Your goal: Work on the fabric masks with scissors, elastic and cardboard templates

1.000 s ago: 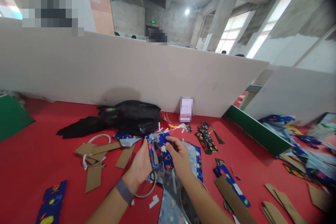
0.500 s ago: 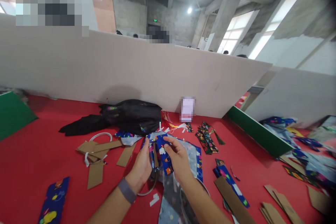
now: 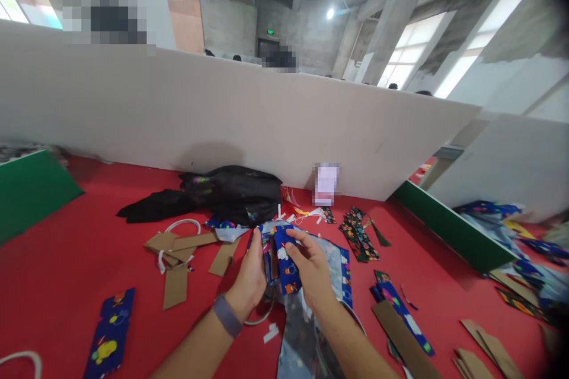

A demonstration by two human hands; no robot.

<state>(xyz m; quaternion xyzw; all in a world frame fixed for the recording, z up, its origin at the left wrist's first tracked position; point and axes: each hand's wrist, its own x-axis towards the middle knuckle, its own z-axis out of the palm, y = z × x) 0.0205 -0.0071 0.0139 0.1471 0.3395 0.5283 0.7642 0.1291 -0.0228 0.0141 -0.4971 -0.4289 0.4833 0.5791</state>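
Note:
Over the red table, my left hand (image 3: 249, 278) and my right hand (image 3: 313, 269) are closed on a blue cartoon-print fabric piece (image 3: 287, 272). My right thumb and fingers pinch its right part; my left fingers press along the left edge. A brown cardboard strip (image 3: 274, 257) shows in the gap between the fabric's two sides. Beneath my hands lies a larger sheet of the same fabric (image 3: 300, 334), pale reverse side up. A white cord (image 3: 260, 318) loops beside it, partly hidden by my forearms.
Cardboard pieces (image 3: 176, 287) and a blue printed strip (image 3: 110, 331) lie left. Flowered bookmarks (image 3: 359, 234), another blue strip (image 3: 406, 320) and more cardboard (image 3: 489, 343) lie right. Behind are a black cloth (image 3: 240, 192), a phone (image 3: 326, 185) and a white partition (image 3: 267, 124). Green dividers (image 3: 457, 228) flank the table.
The camera view has turned slightly left, so everything sits farther right. The gap between the fabric's two sides looks narrower around the cardboard. Both hands keep their hold.

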